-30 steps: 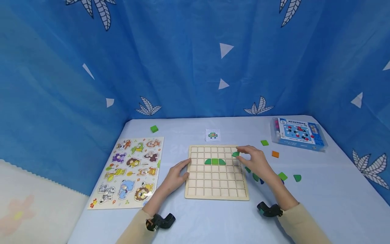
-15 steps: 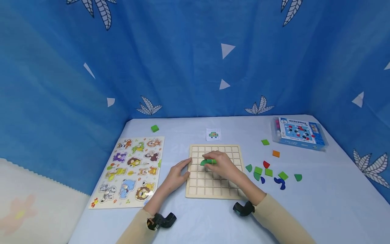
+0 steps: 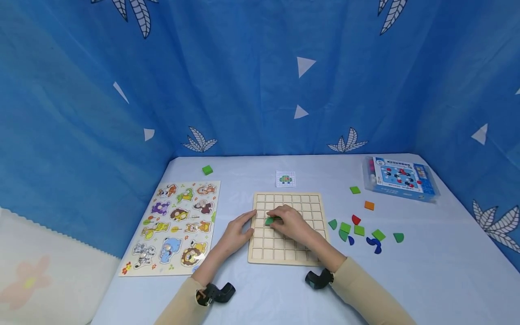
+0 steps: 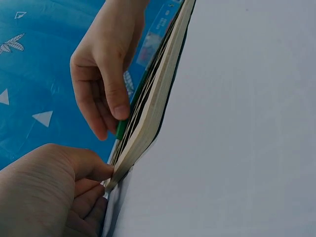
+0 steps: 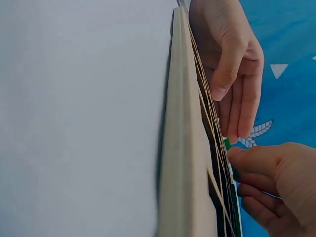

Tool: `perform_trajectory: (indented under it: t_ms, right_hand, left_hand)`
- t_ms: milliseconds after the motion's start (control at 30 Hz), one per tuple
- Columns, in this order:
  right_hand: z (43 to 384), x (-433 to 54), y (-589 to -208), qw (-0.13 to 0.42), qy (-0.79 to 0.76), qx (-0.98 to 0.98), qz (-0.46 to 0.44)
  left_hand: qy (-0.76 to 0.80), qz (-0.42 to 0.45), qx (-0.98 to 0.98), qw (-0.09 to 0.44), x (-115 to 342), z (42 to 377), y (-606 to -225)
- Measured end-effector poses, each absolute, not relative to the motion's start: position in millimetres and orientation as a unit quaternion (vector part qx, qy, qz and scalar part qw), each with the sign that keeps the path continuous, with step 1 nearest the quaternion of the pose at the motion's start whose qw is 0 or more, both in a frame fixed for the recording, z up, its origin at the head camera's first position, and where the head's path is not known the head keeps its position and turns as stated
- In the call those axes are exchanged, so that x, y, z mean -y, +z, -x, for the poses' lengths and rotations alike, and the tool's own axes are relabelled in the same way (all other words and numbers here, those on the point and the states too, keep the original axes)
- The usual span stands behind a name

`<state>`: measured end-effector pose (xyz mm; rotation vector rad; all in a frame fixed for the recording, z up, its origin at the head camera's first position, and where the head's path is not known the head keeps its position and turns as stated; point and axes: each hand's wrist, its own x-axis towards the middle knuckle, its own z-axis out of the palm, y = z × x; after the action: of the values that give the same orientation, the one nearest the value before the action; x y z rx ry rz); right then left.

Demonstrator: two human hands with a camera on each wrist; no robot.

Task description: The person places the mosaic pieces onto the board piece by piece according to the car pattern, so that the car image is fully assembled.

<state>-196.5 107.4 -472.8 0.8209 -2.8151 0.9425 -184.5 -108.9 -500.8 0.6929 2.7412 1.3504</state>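
Observation:
A wooden grid board [image 3: 284,256] lies flat in front of me. My right hand [image 3: 292,225] is over its upper left part, pinching a green quarter-circle tile [image 3: 269,221] between thumb and fingers, close over the cells. In the left wrist view that green tile [image 4: 120,129] shows as a thin strip at the board's surface, under the right thumb. That hand hides the other green tiles in the row. My left hand [image 3: 234,234] rests against the board's left edge, thumb and fingertips touching it; its fingers look fairly straight in the right wrist view [image 5: 242,98].
Right of the board lie loose tiles: green squares [image 3: 359,230], a red one [image 3: 355,220], blue pieces [image 3: 377,247] and an orange square [image 3: 369,205]. A pattern card [image 3: 285,178] lies behind the board, an animal puzzle [image 3: 170,269] on the left, a plastic-cased kit [image 3: 400,178] back right.
My right hand has carried the green quarter-circle tile leftward from the board's upper right edge and down to its left part. The left hand has stayed at the board's edge.

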Motion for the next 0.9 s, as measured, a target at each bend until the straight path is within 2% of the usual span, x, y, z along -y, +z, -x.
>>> perform_trajectory:
  t_ms: [900]
  right_hand:
    - [194.7, -107.1, -475.5, 0.040, 0.258, 0.918, -0.299]
  left_hand:
    - [0.429, -0.221, -0.876, 0.003, 110.1, 184.4, -504.3]
